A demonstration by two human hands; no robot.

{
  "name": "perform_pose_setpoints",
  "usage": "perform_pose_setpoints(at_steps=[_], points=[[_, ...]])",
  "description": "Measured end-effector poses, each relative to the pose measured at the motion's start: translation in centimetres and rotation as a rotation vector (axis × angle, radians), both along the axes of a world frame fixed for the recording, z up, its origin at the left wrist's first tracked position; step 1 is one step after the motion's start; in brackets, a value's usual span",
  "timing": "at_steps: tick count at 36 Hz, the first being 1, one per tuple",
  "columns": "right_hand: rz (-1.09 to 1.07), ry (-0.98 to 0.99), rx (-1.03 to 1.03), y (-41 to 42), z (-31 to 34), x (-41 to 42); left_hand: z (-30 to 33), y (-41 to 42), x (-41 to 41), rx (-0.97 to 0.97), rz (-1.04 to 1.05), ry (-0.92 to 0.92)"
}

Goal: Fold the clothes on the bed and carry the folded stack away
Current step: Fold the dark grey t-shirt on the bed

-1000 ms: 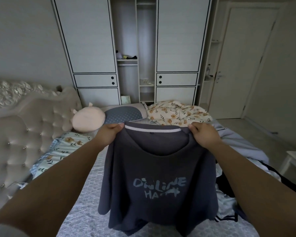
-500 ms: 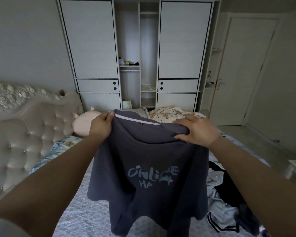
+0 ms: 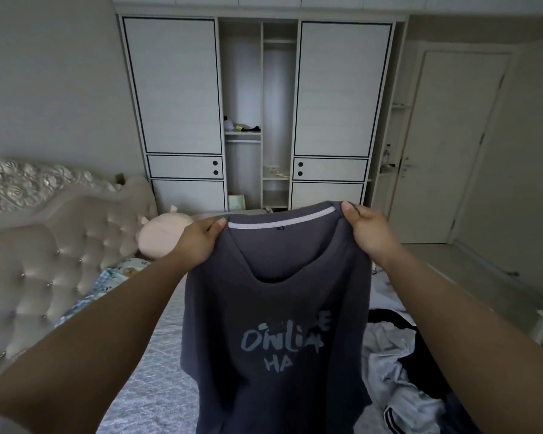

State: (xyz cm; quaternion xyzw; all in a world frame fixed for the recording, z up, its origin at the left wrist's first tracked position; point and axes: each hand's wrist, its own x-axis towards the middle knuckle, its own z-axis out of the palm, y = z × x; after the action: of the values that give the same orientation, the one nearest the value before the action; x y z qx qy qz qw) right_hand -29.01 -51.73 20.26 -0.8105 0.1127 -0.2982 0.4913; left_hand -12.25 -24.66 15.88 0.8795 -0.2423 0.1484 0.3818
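Left hand (image 3: pixel 198 242) grips left shoulder of dark grey T-shirt (image 3: pixel 273 324), fingers curled round fabric beside collar. Right hand (image 3: pixel 369 231) pinches right shoulder, thumb on top, slightly higher than left. T-shirt hangs from both sets of fingers, front print facing camera, above bed (image 3: pixel 148 380). Loose clothes pile (image 3: pixel 398 371) on bed below right-hand fingers. Pink plush (image 3: pixel 162 234) beyond left-hand fingers. Wardrobe (image 3: pixel 176 89) far behind.

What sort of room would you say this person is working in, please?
Most likely a home bedroom: a bed with a tufted headboard lies below, a white wardrobe stands against the far wall, and both hands hold up a dark T-shirt over it.
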Motion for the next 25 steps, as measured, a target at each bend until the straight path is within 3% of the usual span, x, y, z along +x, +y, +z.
perform_pose_setpoints(at_steps=[3,9,13,16,19,23,25], points=[[0.049,0.008,0.032,0.3,0.6,-0.2,0.4,0.1,-0.2,0.000,0.031,-0.073],[0.329,0.202,0.137,-1.6,3.3,-0.8,3.0,1.0,0.7,-0.061,-0.045,-0.011],[0.647,0.262,0.377,-3.4,6.0,-1.3,6.2,1.1,1.0,-0.108,-0.023,-0.177],[0.749,0.452,0.250,-4.1,7.1,-1.8,7.5,1.6,1.5,0.041,0.041,-0.325],[0.433,0.597,-0.207,-4.0,7.5,-1.6,8.0,1.9,1.8,0.174,0.087,-0.473],[-0.104,0.191,-0.601,-4.8,6.7,-0.4,7.9,2.3,1.5,0.271,0.001,-0.640],[-0.285,0.104,-0.871,-5.2,6.0,-0.5,8.1,2.7,1.3,0.281,-0.069,-0.553]])
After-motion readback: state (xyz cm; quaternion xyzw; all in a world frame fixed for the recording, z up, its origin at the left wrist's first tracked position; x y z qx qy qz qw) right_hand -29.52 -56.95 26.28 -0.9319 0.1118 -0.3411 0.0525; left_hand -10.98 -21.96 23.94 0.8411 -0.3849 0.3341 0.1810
